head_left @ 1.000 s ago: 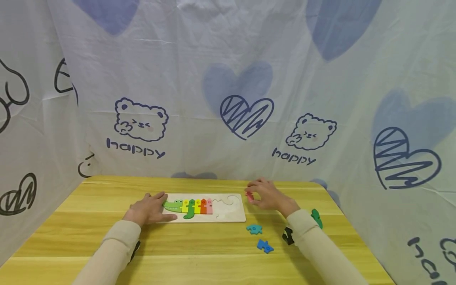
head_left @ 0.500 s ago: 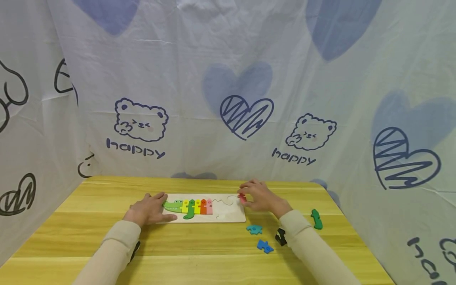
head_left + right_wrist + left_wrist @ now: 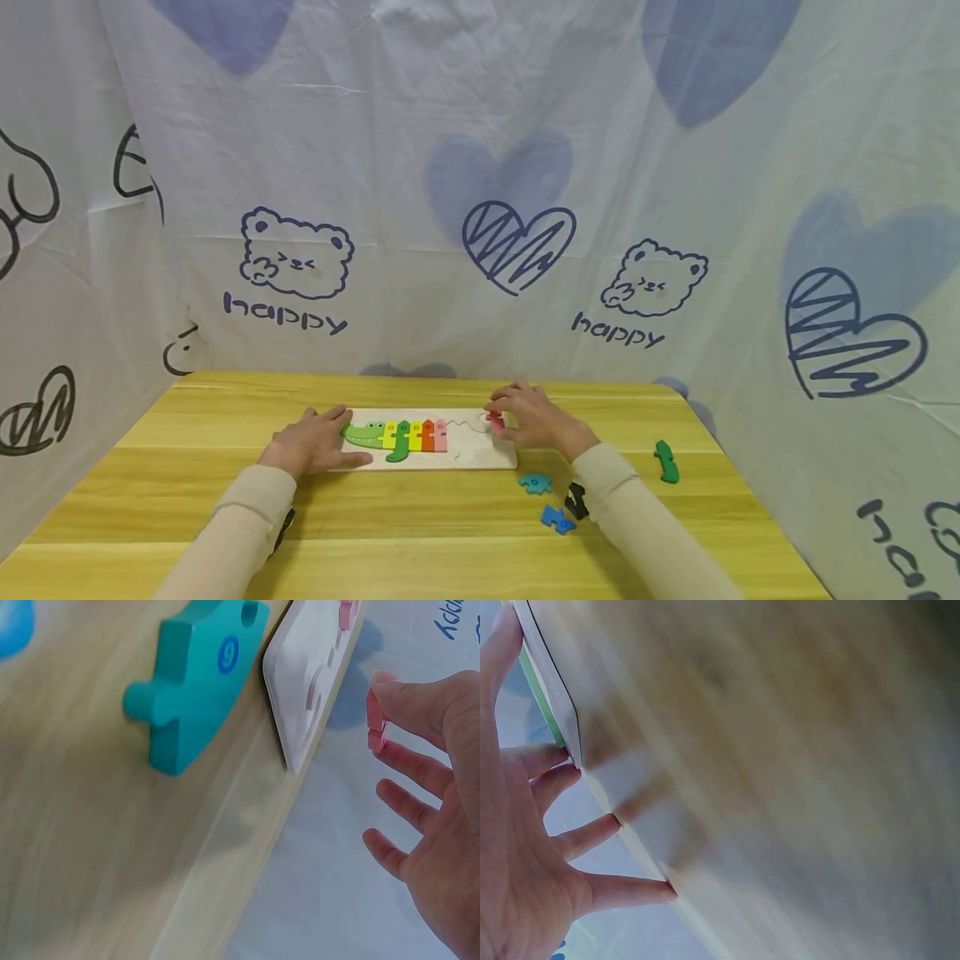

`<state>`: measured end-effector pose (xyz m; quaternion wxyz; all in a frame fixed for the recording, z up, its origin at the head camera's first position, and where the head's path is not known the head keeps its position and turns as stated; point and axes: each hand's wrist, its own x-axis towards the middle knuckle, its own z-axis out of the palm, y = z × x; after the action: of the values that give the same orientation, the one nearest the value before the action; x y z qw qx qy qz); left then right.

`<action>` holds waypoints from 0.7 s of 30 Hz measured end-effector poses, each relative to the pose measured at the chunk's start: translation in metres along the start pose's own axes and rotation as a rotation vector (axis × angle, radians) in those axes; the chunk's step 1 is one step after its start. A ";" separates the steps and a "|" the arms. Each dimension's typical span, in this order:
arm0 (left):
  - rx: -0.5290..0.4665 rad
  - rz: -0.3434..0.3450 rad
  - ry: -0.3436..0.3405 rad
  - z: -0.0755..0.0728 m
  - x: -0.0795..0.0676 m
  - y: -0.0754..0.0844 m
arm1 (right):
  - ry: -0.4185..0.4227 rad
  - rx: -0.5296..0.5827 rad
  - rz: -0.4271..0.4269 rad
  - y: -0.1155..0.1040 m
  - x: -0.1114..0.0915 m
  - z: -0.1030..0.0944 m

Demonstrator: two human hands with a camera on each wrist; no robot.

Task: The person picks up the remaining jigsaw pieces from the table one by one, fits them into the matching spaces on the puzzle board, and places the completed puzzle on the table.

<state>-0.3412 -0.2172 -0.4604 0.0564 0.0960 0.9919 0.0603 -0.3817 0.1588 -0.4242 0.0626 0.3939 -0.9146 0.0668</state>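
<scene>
Currently, my right hand [image 3: 534,418] pinches the pink puzzle piece [image 3: 377,721] between thumb and forefinger; its other visible fingers extend free of the piece. Position: the piece is over the right-hand part of the white board [image 3: 480,457], apart from the surface in the right-wrist view. My left hand [image 3: 313,440] grips nothing: its fingers are spread at the board's left end, some fingertips touching the table [image 3: 420,554].

Handling: treat the piece as light and stiff, probably painted wood. The thick edges should give my fingertips adequate bearing; the smooth finish may slip, so apply moderate, even pressure. Hold by the outer edges and leave any interlocking profile uncovered. Avoid twisting; narrow tabs, like the one on the teal piece [image 3: 202,682], are the likeliest to chip.

Loose parts: the teal piece lies just off the board's near right corner, the blue piece [image 3: 558,520] nearer me, the green piece [image 3: 667,463] farther right.
</scene>
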 end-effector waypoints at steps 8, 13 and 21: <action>-0.006 0.000 0.005 0.001 0.001 -0.001 | -0.029 -0.006 0.011 -0.007 0.008 0.004; -0.006 -0.004 0.005 0.000 0.000 0.000 | -0.047 -0.036 0.015 -0.011 0.012 0.007; -0.008 -0.003 0.004 0.000 -0.001 0.000 | -0.046 -0.024 -0.004 -0.016 0.017 0.010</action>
<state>-0.3402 -0.2171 -0.4600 0.0549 0.0941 0.9920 0.0645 -0.3823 0.1346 -0.4304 0.0463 0.3963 -0.9158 0.0465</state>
